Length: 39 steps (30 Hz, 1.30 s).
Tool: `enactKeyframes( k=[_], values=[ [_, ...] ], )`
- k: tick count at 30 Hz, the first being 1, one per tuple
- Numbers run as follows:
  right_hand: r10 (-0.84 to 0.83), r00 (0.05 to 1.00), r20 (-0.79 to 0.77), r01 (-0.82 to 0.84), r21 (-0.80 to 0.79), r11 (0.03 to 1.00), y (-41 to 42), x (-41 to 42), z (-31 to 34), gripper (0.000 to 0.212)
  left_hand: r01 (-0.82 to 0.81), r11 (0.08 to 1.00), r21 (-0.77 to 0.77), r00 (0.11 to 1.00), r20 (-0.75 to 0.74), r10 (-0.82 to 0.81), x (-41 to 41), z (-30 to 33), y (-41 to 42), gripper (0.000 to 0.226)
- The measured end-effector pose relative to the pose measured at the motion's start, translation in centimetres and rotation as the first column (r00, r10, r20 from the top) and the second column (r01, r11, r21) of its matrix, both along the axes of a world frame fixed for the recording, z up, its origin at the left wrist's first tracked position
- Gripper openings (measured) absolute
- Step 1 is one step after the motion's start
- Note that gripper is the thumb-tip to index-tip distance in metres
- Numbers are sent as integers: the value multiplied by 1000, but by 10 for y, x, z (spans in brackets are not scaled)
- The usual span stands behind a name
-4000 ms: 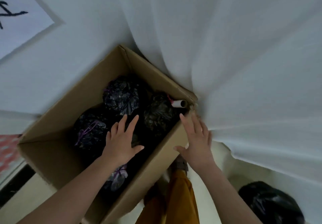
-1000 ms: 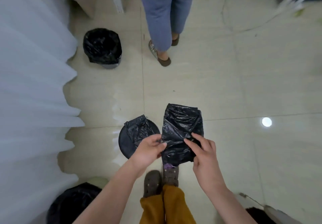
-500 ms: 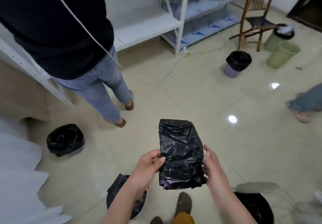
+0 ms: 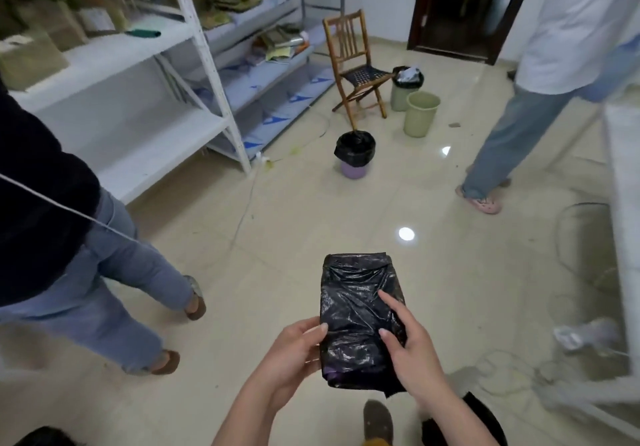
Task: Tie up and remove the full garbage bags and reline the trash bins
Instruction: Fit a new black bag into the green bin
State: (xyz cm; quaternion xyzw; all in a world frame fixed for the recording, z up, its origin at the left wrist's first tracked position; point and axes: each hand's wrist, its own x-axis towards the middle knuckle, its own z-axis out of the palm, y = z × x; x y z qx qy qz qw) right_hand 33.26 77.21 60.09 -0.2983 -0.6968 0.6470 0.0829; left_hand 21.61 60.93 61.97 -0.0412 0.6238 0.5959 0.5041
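A folded black garbage bag (image 4: 356, 307) is held flat in front of me, low in the middle of the view. My left hand (image 4: 294, 355) grips its left edge with thumb on top. My right hand (image 4: 412, 348) holds its right side, index finger stretched across the plastic. Farther off on the floor stands a purple bin (image 4: 354, 155) lined with a black bag. Beyond it are an unlined green bin (image 4: 421, 113) and a second green bin (image 4: 405, 83) whose black liner holds rubbish. A black-lined bin (image 4: 485, 421) shows at the bottom edge by my foot.
A person in a dark top and jeans (image 4: 86, 272) stands close on the left. Another person in a white top (image 4: 540, 99) stands on the right. White shelving (image 4: 194, 64) runs along the left wall. A wooden folding chair (image 4: 356, 64) stands by the bins. A white frame (image 4: 620, 237) is at right.
Four seconds ago my hands were in a cardboard box of bags. Since then I have turned into the room, and over the last second my view has risen from floor to far bins.
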Motion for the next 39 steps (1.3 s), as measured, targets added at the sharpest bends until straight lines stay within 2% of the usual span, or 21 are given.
enactKeyframes(
  k=[3, 6, 9, 12, 17, 21, 24, 29, 36, 39],
  values=[
    [-12, 1000, 9, 11, 91, 996, 60, -19, 7, 64, 71, 997, 21, 997, -1, -71, -23, 6, 62, 27],
    [-26, 1000, 17, 22, 171, 985, 116, -37, 17, 64, 67, 998, 6, 997, -24, -67, -46, 11, 115, 26],
    [-58, 997, 42, 48, 218, 975, 162, -57, 25, 65, -27, 1000, -9, 999, -22, 27, -74, 13, 157, 25],
    [-51, 997, 59, 24, 390, 921, 190, -78, 25, 64, -151, 988, -17, 988, 18, 152, -106, 13, 191, 25],
    [40, 996, 78, -59, 265, 962, 219, -141, 23, 60, -147, 989, -10, 985, 85, 147, -163, 9, 254, 26],
    [-4, 998, 69, -6, 151, 989, 242, -208, 15, 58, -115, 993, 18, 987, 115, 112, -224, 5, 305, 21],
    [-80, 993, 91, 64, 166, 984, 265, -263, 11, 55, -57, 998, 35, 990, 128, 52, -281, 5, 339, 21],
    [-196, 978, 72, 173, 247, 953, 308, -342, 23, 40, 37, 998, 46, 992, 117, -42, -367, 16, 397, 17],
    [-325, 943, 69, 289, 314, 904, 403, -426, 27, 43, 67, 997, 40, 990, 121, -71, -456, 15, 499, 10],
    [-348, 935, 70, 308, 329, 893, 459, -464, 21, 43, 66, 998, 24, 992, 110, -68, -492, 9, 554, 20]
  ],
)
